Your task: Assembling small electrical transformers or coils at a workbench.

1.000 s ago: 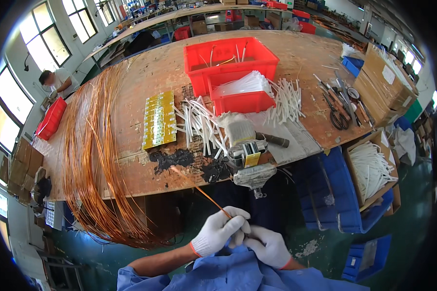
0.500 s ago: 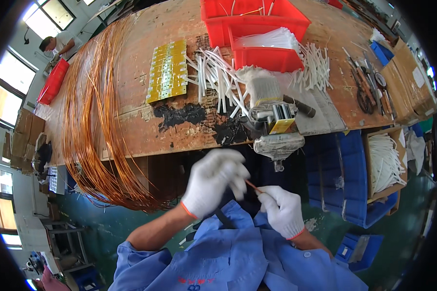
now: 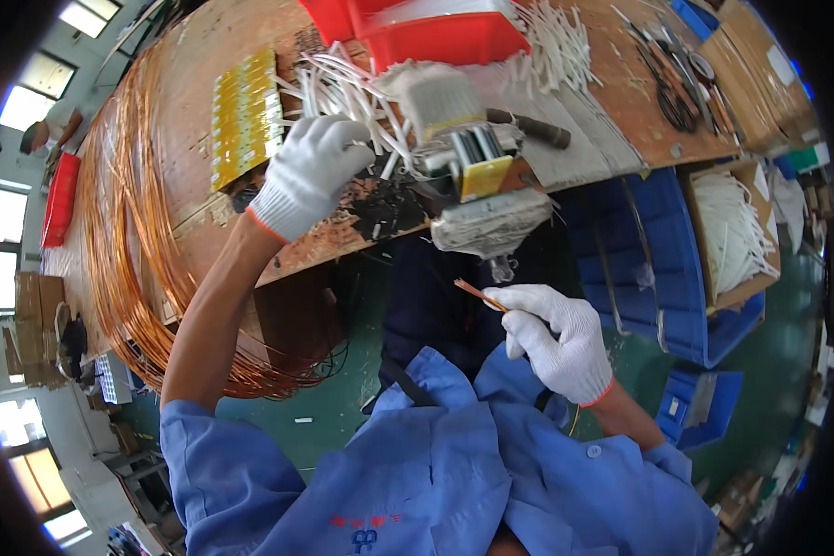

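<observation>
My right hand (image 3: 561, 338), in a white knit glove, pinches a length of copper wire (image 3: 477, 291) between thumb and forefinger. Its bare, frayed-looking end points left, in front of the bench edge. My left hand (image 3: 315, 171), gloved alike, is over the bench at the near side of a loose pile of white tubes (image 3: 338, 88). Its fingers are curled; whether a tube is between them is hidden. A clamped fixture (image 3: 500, 218) wrapped in pale cloth stands at the bench edge between the hands, with a small yellow-faced block (image 3: 485, 176) on it.
Long coils of copper wire (image 3: 125, 222) hang over the bench's left side. Yellow boards (image 3: 246, 120) lie beside the tubes. Behind are red bins (image 3: 445, 42). Scissors and hand tools (image 3: 676, 88) lie right. A blue crate (image 3: 644, 259) and a carton of white tubes (image 3: 732, 236) stand below.
My left hand has left the wire and moved up and left to the white tubes. My right hand still holds the wire, its end now exposed. The whole view has shifted.
</observation>
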### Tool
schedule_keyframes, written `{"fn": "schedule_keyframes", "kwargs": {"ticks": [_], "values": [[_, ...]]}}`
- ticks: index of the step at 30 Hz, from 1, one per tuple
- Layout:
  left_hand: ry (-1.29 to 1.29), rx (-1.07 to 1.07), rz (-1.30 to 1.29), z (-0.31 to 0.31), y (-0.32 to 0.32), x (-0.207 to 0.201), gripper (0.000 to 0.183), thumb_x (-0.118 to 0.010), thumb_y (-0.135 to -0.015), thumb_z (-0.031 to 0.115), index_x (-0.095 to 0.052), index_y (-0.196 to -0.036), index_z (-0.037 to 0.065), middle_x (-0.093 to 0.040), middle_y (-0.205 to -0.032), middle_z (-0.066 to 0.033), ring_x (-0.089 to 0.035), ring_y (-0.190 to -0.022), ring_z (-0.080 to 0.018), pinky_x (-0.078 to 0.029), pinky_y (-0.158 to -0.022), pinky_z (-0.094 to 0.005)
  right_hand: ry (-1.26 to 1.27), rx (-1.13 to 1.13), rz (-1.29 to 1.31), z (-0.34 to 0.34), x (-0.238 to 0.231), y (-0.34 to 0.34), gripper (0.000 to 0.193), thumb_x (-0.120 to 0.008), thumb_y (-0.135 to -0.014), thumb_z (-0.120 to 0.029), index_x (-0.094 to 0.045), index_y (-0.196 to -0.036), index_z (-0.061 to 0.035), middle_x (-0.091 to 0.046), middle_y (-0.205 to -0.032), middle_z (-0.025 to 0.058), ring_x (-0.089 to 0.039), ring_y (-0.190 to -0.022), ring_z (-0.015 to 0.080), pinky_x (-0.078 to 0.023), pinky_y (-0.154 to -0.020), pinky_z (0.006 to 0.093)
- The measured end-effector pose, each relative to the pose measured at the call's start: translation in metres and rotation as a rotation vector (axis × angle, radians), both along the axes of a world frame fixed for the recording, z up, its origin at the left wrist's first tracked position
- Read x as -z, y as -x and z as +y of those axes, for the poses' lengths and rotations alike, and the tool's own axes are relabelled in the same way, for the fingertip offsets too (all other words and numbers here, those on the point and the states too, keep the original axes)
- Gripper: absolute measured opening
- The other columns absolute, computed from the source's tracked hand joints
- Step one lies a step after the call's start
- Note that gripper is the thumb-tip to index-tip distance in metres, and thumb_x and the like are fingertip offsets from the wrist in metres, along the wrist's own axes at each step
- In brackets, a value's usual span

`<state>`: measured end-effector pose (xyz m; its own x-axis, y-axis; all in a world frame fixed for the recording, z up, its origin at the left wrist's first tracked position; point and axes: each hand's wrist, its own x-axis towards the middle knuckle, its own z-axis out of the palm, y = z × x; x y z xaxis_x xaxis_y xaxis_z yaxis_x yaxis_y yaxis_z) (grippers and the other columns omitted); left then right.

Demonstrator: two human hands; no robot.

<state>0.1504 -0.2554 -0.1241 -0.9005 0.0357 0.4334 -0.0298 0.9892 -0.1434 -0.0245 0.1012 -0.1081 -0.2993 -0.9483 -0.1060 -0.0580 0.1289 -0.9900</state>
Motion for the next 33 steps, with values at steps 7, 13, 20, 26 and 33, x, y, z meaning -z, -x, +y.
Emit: {"fn": "schedule_keyframes", "kwargs": {"ticks": [7, 13, 20, 26, 33], "values": [[-1.786, -0.159, 0.395, 0.146, -0.016, -0.069, 0.014, -0.057, -0.114, 0.01, -0.054, -0.126, 0.002, -0.061, -0.096, -0.0047, -0.056, -0.074, -0.0097, -0.053, -0.07, -0.0303, 0.092, -0.073, 0.073, 0.009, -0.014, 0.013, 0.024, -0.067, -0.105, 0.005, -0.078, -0.126, 0.0026, -0.08, -0.101, 0.012, -0.074, -0.078, 0.0121, -0.06, -0.071, 0.0279], [-1.621, -0.391, -0.274, 0.181, -0.024, -0.087, 0.045, -0.078, -0.106, 0.044, -0.073, -0.104, -0.001, -0.056, -0.077, 0.007, -0.049, -0.069, -0.0021, -0.039, -0.061, -0.0229, 0.195, -0.174, 0.31, 0.003, -0.014, 0.013, 0.022, -0.073, -0.1, 0.003, -0.079, -0.121, -0.0012, -0.078, -0.094, 0.011, -0.078, -0.079, 0.0191, -0.06, -0.07, 0.0301], [-2.192, -0.626, -0.426, 0.197, -0.021, -0.087, 0.032, -0.066, -0.113, 0.028, -0.064, -0.092, 0.004, -0.044, -0.066, 0.0094, -0.035, -0.05, -0.0005, -0.022, -0.044, -0.0243, 0.4, -0.125, 0.691, -0.002, -0.006, 0.003, 0.027, -0.083, -0.091, -0.006, -0.08, -0.117, -0.0093, -0.071, -0.086, 0.0076, -0.074, -0.074, 0.0273, -0.058, -0.062, 0.0374], [-2.124, -0.651, -0.219, 0.214, -0.014, -0.09, 0.029, -0.061, -0.113, 0.023, -0.062, -0.092, 0.003, -0.045, -0.067, 0.0078, -0.035, -0.051, -0.0014, -0.023, -0.045, -0.0243, 0.505, -0.092, 0.647, -0.009, -0.01, -0.004, 0.026, -0.088, -0.087, -0.005, -0.078, -0.112, -0.0087, -0.072, -0.087, 0.0082, -0.074, -0.073, 0.029, -0.059, -0.063, 0.0378], [-1.356, -0.354, -0.071, 0.215, -0.029, -0.085, 0.038, -0.052, -0.119, 0.026, -0.07, -0.103, -0.004, -0.065, -0.08, -0.0009, -0.058, -0.071, -0.0074, -0.048, -0.067, -0.0278, 0.446, -0.089, 0.464, -0.009, -0.016, 0.001, 0.025, -0.088, -0.086, -0.002, -0.078, -0.108, -0.0065, -0.073, -0.086, 0.0102, -0.073, -0.072, 0.0317, -0.058, -0.062, 0.0386]]}}
